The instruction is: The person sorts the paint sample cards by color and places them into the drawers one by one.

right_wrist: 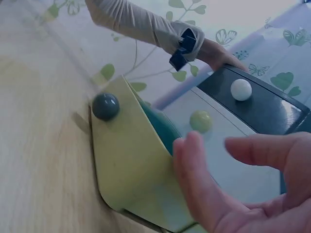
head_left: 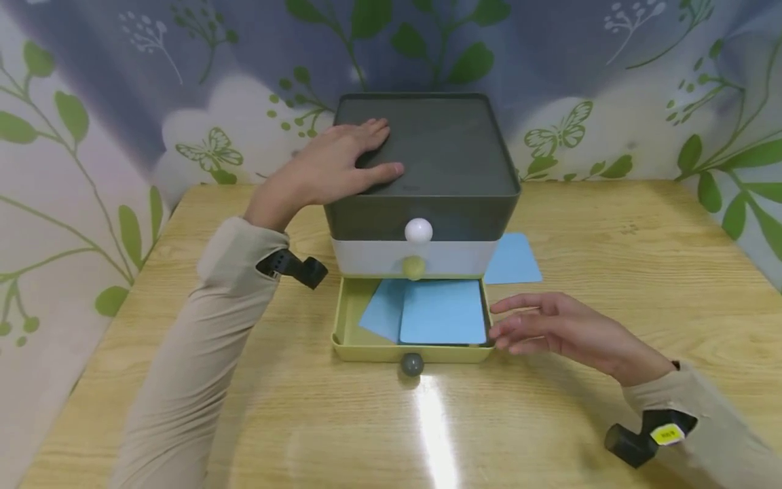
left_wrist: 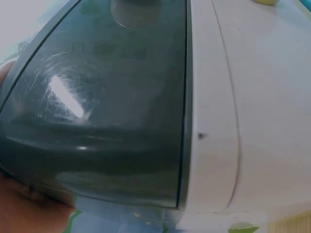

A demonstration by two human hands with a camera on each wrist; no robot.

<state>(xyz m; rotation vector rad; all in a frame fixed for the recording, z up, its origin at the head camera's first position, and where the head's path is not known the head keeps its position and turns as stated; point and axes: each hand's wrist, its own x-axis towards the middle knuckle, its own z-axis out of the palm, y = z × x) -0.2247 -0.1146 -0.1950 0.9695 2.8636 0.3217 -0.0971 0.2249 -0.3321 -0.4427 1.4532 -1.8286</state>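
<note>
My left hand (head_left: 345, 163) rests on the dark grey top (head_left: 446, 149) of a small three-tier drawer box, thumb and fingers spread over its left side. The bottom green drawer (head_left: 360, 353) is pulled out towards me and has a grey round knob (head_left: 412, 365). Inside it lie blue sheets (head_left: 442, 312), one overlapping another at an angle. My right hand (head_left: 562, 329) hovers at the drawer's right wall, fingers loosely bent and nothing held. In the right wrist view, thumb and fingers stand apart beside the green drawer (right_wrist: 131, 160).
Another blue sheet (head_left: 513, 259) lies on the wooden table (head_left: 635, 272) by the box's right side. Above the pulled-out drawer, the white drawer (head_left: 366, 258) with a green knob (head_left: 413, 267) and the grey one with a white knob (head_left: 418, 231) are closed. A leaf-patterned curtain (head_left: 244, 102) hangs behind.
</note>
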